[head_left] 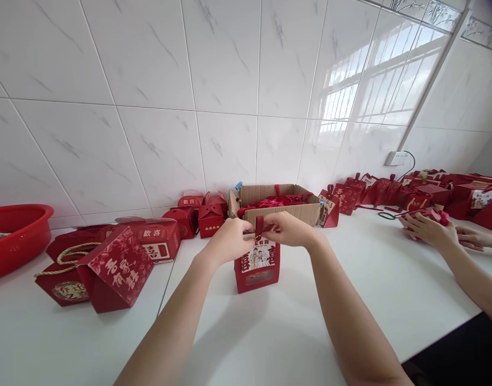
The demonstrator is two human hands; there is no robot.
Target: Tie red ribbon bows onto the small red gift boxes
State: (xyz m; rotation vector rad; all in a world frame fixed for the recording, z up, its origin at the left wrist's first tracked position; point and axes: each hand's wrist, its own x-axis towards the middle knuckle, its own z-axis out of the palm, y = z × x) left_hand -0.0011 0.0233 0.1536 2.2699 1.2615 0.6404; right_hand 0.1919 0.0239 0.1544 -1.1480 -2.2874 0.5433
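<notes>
A red gift box (pixel 257 262) with a printed couple and a small clear window stands upright on the white table. A dark red ribbon loop (pixel 259 224) rises from its top. From the left, my left hand (pixel 233 238) pinches the box's top edge beside the loop, with bent fingers. My right hand (pixel 288 229) grips the top edge from the other side, its fingertips close to the ribbon. Both hands cover part of the upper box. Just behind it sits a cardboard box (pixel 278 214) holding dark red ribbons (pixel 276 201).
Several finished red boxes (pixel 143 238) and a red basin (pixel 18 236) stand on the left. More red boxes (pixel 344 198) line the tiled wall on the right. A co-worker's hands (pixel 431 229) handle a red item near black scissors (pixel 386 215).
</notes>
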